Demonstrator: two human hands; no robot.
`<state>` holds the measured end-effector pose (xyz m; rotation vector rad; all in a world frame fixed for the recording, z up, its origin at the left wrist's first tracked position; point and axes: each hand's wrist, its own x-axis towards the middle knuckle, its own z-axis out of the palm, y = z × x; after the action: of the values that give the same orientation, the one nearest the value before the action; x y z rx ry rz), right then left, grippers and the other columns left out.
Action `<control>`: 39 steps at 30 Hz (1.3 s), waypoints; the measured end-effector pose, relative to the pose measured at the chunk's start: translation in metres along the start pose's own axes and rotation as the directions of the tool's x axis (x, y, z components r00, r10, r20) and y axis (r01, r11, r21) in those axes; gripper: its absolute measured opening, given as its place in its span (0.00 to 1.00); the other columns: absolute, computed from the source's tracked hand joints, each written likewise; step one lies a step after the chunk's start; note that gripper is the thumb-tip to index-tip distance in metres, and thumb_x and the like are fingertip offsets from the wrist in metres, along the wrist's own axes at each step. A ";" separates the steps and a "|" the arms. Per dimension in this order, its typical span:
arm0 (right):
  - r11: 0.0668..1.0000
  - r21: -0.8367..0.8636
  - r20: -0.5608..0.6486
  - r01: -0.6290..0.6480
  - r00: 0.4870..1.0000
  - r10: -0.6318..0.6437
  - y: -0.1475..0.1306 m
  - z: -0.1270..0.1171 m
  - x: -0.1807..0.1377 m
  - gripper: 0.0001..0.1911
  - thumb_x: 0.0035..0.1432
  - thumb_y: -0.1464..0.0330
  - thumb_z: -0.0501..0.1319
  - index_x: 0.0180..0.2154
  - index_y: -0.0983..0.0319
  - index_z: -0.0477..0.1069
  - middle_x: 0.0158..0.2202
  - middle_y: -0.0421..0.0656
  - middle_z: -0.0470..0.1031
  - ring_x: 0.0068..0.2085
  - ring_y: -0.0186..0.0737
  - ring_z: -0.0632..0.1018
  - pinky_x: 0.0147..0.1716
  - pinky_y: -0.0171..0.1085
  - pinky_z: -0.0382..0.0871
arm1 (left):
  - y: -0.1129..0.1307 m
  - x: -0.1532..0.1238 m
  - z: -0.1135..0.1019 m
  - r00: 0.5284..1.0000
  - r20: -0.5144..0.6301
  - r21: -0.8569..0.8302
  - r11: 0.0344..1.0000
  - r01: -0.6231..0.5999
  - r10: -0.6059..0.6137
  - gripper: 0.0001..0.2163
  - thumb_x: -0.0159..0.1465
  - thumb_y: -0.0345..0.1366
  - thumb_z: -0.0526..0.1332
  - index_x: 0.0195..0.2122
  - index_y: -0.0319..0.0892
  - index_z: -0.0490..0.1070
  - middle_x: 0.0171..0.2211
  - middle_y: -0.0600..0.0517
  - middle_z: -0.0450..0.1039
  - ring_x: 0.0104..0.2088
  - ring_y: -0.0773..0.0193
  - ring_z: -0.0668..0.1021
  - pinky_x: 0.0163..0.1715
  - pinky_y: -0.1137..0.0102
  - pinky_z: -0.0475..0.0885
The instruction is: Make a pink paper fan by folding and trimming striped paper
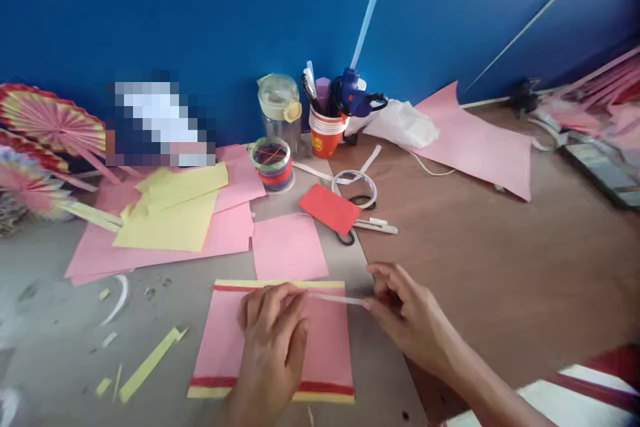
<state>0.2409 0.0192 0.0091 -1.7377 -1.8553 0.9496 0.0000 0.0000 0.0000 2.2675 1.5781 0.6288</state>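
Observation:
A pink sheet of paper (pixel 327 347) with red and yellow bands along its far and near edges lies in front of me. My left hand (pixel 275 333) rests on it, fingers bent and pressing at the left end of a narrow white tape strip (pixel 335 298). The strip runs just below the far red band and past the sheet's right edge. There my right hand (pixel 400 307) pinches its other end between thumb and finger. The left fingers hide part of the far band and the strip's very end.
Beyond the sheet are a pink square (pixel 290 247), a red card (pixel 330 208) over scissors, a cutter (pixel 377 225) and a tape roll (pixel 354 189). Yellow papers (pixel 175 213) and folded fans (pixel 55 123) lie left. A pen cup (pixel 327 133) and bottle (pixel 281 107) stand by the blue wall.

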 end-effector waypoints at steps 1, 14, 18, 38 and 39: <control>1.000 0.001 -0.003 0.004 1.000 -0.004 0.000 0.001 0.001 0.14 0.57 0.66 0.57 0.46 0.60 0.62 0.26 0.33 0.65 0.24 0.31 0.69 0.26 0.31 0.65 | 0.000 0.000 0.000 1.000 -0.003 -0.001 1.000 0.001 -0.001 0.15 0.63 0.28 0.55 0.51 0.45 0.69 0.48 0.48 0.70 0.48 0.57 0.68 0.49 0.60 0.60; 0.999 -0.007 -0.040 -0.033 0.999 0.033 -0.002 0.007 0.011 0.13 0.58 0.65 0.56 0.46 0.60 0.63 0.24 0.33 0.63 0.22 0.33 0.68 0.23 0.31 0.65 | 0.001 0.004 0.002 0.999 -0.028 0.058 0.998 -0.024 0.025 0.15 0.62 0.28 0.56 0.50 0.41 0.71 0.46 0.45 0.70 0.48 0.56 0.68 0.50 0.59 0.60; 0.999 -0.034 -0.060 -0.026 0.998 0.024 -0.003 0.008 0.012 0.13 0.58 0.65 0.55 0.45 0.60 0.63 0.24 0.33 0.64 0.22 0.32 0.68 0.22 0.31 0.64 | 0.000 0.005 0.003 0.999 -0.027 0.076 0.997 -0.027 0.029 0.16 0.63 0.29 0.56 0.51 0.41 0.70 0.46 0.45 0.70 0.48 0.55 0.68 0.51 0.59 0.60; 0.937 -0.326 -0.195 0.127 0.961 -0.198 -0.005 0.022 0.013 0.17 0.59 0.62 0.56 0.47 0.64 0.64 0.21 0.33 0.65 0.20 0.34 0.70 0.22 0.32 0.63 | 0.002 0.005 0.008 0.998 -0.053 0.122 0.992 -0.030 0.037 0.15 0.64 0.27 0.56 0.51 0.41 0.70 0.45 0.45 0.71 0.47 0.55 0.68 0.50 0.56 0.60; 0.929 -0.351 -0.193 0.119 0.961 -0.196 -0.006 0.023 0.013 0.18 0.59 0.60 0.56 0.47 0.65 0.64 0.21 0.34 0.66 0.20 0.34 0.71 0.23 0.33 0.63 | 0.002 0.005 0.008 0.998 -0.055 0.122 0.992 -0.033 0.040 0.14 0.64 0.27 0.56 0.51 0.40 0.70 0.45 0.45 0.71 0.47 0.55 0.68 0.50 0.56 0.60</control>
<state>0.2187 0.0278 -0.0042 -1.7616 -2.0551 0.3671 0.0074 0.0042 -0.0050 2.3915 1.6463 0.6285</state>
